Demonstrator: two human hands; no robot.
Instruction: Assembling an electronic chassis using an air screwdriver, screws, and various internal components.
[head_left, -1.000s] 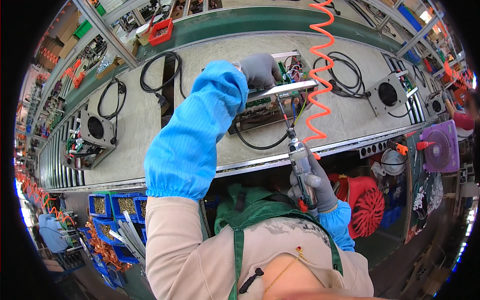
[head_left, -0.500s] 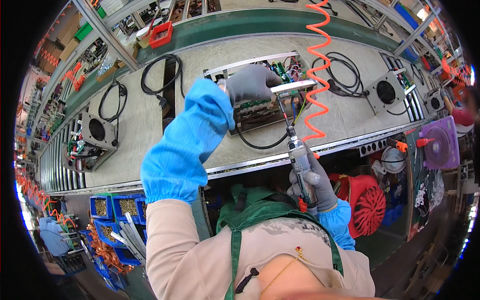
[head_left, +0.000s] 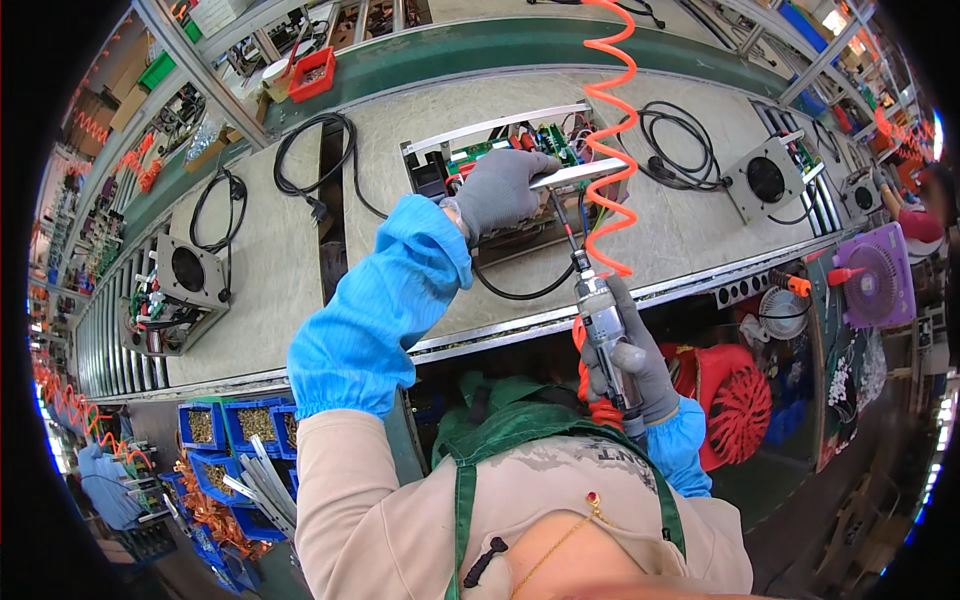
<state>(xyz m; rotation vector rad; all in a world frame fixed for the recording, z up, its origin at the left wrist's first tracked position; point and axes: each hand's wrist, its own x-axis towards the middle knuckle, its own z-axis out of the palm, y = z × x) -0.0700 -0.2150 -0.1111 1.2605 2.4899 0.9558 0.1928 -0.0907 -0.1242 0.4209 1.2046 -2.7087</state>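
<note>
My right hand [head_left: 648, 372], in a grey glove, is wrapped round a silver air screwdriver [head_left: 602, 322] held upright at the bench's near edge. Its long bit reaches up to the near side of a pale metal bar [head_left: 582, 174] on an open electronics chassis [head_left: 520, 240]. My left hand [head_left: 497, 190], gloved too, is closed at the left end of that bar, its fingertips partly hidden. Inside the chassis are green circuit boards [head_left: 553, 143] and coloured wires. Whether the bit touches a screw is too small to tell.
An orange coiled hose [head_left: 612, 100] hangs in front of the chassis's right side. Black cables [head_left: 318, 160] lie on the bench. Similar units with fans stand left [head_left: 188, 275] and right [head_left: 768, 182]. Blue bins [head_left: 203, 425] of small parts sit lower left, a red fan [head_left: 735, 410] lower right.
My left hand has shifted slightly toward me, uncovering more of the boards. The coiled hose has swung left; some of it now shows beside the screwdriver. My right hand keeps its hold.
</note>
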